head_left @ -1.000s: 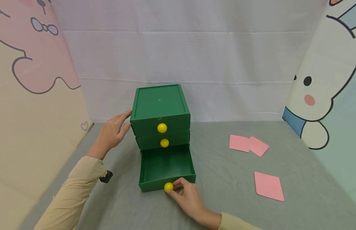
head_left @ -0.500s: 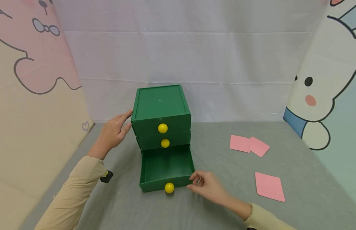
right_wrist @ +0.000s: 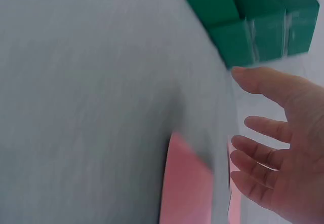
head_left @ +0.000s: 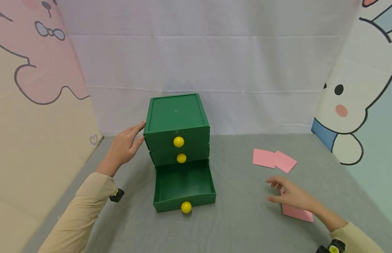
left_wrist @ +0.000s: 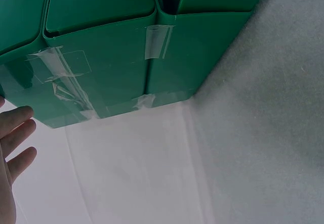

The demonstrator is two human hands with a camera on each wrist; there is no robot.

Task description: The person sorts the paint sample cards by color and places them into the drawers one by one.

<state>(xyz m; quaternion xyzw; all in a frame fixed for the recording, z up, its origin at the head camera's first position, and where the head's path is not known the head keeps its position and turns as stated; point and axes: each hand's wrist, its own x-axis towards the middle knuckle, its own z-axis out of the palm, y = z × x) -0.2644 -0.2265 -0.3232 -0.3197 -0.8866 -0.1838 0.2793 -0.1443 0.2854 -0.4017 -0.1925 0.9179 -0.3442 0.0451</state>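
While bottom drawer (head_left: 184, 186) stands pulled out on bench (head_left: 240, 218), left hand (head_left: 124, 147) lies flat against cabinet (head_left: 177, 123) side; right hand (head_left: 292, 196), fingers spread, holding nothing, hovers over nearest pink card (head_left: 298, 213). Risk: flat card hard to lift, may slide.

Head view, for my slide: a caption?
Left hand steadies green drawer box; right hand reaches over pink card.
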